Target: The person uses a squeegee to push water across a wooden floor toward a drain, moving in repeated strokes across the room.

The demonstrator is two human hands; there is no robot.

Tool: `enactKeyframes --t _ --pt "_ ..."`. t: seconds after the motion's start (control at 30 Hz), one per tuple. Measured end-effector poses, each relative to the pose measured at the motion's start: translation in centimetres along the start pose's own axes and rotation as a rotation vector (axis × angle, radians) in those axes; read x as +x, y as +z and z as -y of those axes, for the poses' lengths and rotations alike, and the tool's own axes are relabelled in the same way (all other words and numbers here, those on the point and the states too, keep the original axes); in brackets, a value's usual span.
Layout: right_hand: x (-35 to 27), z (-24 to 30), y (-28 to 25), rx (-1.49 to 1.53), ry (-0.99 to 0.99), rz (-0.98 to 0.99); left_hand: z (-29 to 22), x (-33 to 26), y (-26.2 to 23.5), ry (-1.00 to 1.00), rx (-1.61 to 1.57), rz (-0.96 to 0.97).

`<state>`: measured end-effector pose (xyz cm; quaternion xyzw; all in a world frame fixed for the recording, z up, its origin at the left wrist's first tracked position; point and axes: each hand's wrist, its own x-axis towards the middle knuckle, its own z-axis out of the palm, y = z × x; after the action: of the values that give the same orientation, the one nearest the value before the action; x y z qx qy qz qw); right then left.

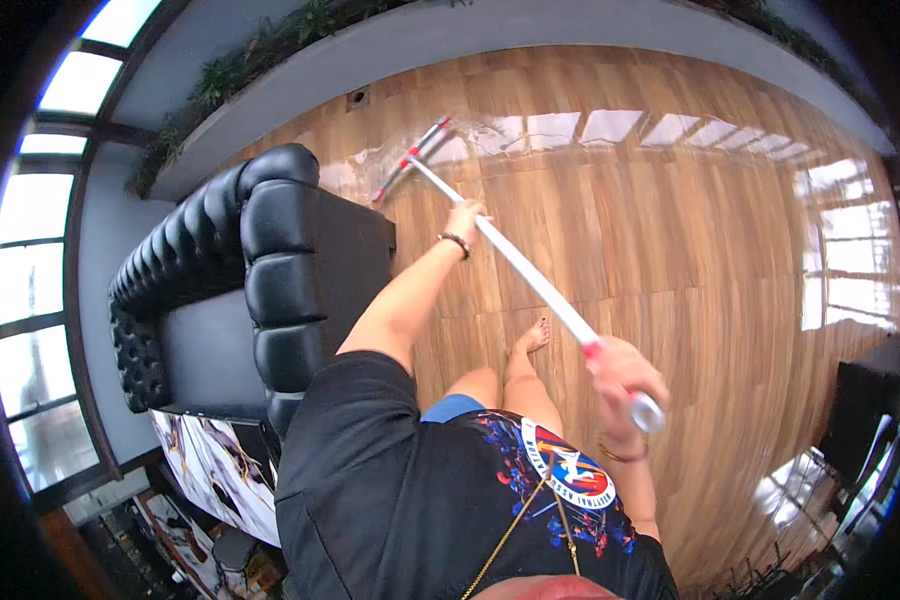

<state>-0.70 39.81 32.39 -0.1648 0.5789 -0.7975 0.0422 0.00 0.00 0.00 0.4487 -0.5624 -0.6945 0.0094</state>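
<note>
Brown wood floor (pixel 710 230) shines; my left hand (pixel 463 219) grips the long white pole (pixel 535 281), nearer the red-grey wiper (pixel 411 157) ahead-left; right hand (pixel 626 380) grips behind.

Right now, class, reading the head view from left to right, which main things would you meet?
Window pane → black sofa → squeegee head → left hand → bare foot → right hand.

Floor (pixel 660 240) of brown wood-grain planks, as it appears to an onlooker in the room. A glossy, wet-looking patch (pixel 560 130) extends along its far edge, bearing bright reflections. Toward the far left corner rests a red-and-grey squeegee head (pixel 411 158); a black tufted sofa (pixel 283 235) stands at the left edge, a bare foot (pixel 537 335) nearer the middle.
</note>
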Motion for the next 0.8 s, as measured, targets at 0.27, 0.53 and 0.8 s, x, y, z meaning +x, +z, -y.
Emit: enactKeyframes --t 0.27,0.53,0.8 --pt "12.1 6.3 -3.7 0.215 -0.392 0.651 -7.1 -5.3 18.0 0.869 0.969 0.130" --pt "16.8 0.0 4.0 0.178 -0.221 0.817 -9.6 4.3 11.0 0.811 0.898 0.206" --pt "27.5 -9.1 17.8 0.083 -0.200 0.787 -16.3 20.8 0.0 0.860 0.882 0.025"
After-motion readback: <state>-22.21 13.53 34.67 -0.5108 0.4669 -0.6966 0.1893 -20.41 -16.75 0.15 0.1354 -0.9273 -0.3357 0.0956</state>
